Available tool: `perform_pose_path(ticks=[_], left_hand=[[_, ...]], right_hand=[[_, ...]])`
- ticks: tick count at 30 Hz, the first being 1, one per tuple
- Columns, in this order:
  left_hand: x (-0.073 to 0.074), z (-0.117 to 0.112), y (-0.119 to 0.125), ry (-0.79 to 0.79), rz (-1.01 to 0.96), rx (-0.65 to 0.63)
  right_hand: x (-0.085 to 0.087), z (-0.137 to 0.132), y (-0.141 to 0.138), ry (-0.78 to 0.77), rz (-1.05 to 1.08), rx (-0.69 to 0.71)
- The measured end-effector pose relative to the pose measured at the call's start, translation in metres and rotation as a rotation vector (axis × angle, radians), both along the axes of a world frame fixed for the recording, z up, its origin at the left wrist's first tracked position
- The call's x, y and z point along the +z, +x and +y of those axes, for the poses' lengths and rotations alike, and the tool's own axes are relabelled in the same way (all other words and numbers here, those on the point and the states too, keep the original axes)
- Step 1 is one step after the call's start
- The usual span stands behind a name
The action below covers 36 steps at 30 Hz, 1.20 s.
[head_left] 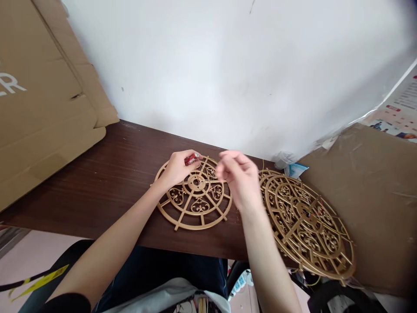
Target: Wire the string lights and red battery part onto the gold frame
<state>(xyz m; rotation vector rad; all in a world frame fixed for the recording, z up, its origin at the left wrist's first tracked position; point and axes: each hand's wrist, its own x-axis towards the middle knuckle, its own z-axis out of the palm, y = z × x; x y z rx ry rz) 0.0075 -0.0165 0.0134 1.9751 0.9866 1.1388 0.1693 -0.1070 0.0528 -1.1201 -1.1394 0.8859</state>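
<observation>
A dark wooden desk (97,191) stands with its far edge against a white wall (211,65). Flattened cardboard (42,108) with white lettering leans over the desk's left end and covers its far left corner. At the right end lies a stack of gold discs (309,226) with thin wires among them; it juts out past the near edge. A creased brown sheet (374,195) covers the desk's right end beside and behind the stack. A blue-and-white packet (295,169) sits at the far edge, just beyond the stack. A printed poster (400,108) hangs at the upper right.
</observation>
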Motion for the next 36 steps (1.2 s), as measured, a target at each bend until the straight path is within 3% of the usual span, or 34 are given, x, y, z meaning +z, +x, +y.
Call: perform_pose_path(ticks=[2,4,7,10,14,18,29,36], left_hand=[[0.002,-0.002,0.000,0.042,0.056,0.001],[0.005,-0.005,0.000,0.050,0.101,-0.009],[0.007,-0.009,0.002,0.054,0.140,-0.012],[0.006,-0.010,0.004,0.076,0.134,-0.008],[0.002,-0.011,0.006,0.113,0.120,-0.022],[-0.001,-0.010,0.009,0.184,0.093,-0.038],[-0.009,-0.011,0.009,0.366,0.304,0.037],[-0.011,-0.013,0.010,0.472,0.302,0.106]], right_hand=[[-0.014,0.013,-0.006,0.092,-0.141,-0.137],[-0.033,0.024,-0.010,0.065,-0.290,-0.198],[-0.055,0.032,-0.012,-0.073,-0.207,-0.074],[-0.065,0.033,-0.013,-0.147,-0.042,0.012],[-0.066,0.032,-0.014,-0.181,0.158,0.087],[-0.067,0.033,-0.012,-0.170,0.302,0.051],[-0.066,0.035,-0.011,-0.093,0.350,-0.116],[-0.061,0.035,-0.010,-0.131,0.395,-0.111]])
